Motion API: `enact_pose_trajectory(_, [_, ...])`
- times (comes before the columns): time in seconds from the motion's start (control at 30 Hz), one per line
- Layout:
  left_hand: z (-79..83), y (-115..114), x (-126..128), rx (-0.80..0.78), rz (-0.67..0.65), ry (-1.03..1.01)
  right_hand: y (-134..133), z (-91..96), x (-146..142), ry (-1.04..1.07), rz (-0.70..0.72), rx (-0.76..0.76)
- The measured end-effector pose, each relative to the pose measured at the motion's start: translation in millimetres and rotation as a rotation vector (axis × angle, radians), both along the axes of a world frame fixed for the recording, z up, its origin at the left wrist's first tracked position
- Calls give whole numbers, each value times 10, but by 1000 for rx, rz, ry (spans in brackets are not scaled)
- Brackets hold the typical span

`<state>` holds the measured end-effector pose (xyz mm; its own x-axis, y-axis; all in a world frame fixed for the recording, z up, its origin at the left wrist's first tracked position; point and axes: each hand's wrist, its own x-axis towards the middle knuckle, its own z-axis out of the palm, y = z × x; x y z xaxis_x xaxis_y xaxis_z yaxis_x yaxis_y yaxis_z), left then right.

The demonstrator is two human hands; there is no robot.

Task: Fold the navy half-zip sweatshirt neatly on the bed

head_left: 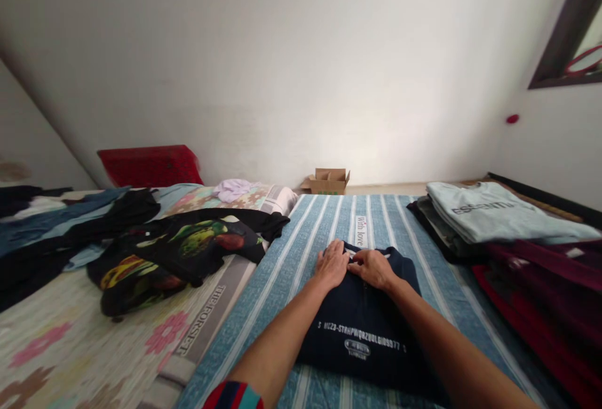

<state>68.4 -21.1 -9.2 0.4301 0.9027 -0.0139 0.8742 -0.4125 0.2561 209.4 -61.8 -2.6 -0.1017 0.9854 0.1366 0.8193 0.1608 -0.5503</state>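
Observation:
A folded navy blue shirt (360,315) lies front up on the blue striped sheet, with white lettering across its lower part. Its collar points away from me. At the collar's left side, my left hand (332,265) is closed on the fabric, fingers close together. Just beside it, my right hand (373,268) pinches the front of the collar, with its fingers bent. Both hands nearly touch each other. My right forearm covers part of the shirt's right side.
Folded clothes lie stacked at right, a pale grey shirt (501,208) above maroon garments (555,283). On the floral bedding (84,340) at left are a black printed garment (183,252) and other loose clothes. An open cardboard box (329,182) and a red case (149,166) stand near the wall.

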Motion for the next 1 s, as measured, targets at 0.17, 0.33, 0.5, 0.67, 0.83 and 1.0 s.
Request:
enact_pose_trajectory(0.17, [86,-89,67,14,-3,3,-320,149,111,-76,-78,90])
enact_pose_trajectory(0.33, [87,-261,161,5,43,55,-706,4,201,-197,-185,116])
enact_pose_trajectory(0.5, [-14,-318,198,-25,72,76,-881,-267,144,-218,-190,-16])
enact_pose_trajectory(0.67, [-95,-298,213,-26,85,84,-889,-356,116,-216,-178,-56])
enact_pose_trajectory(0.83, [-173,-291,213,6,72,77,-888,-403,124,-202,-193,-55])
enact_pose_trajectory(1.0, [-183,-288,209,23,77,80,-882,-443,130,-203,-195,-35])
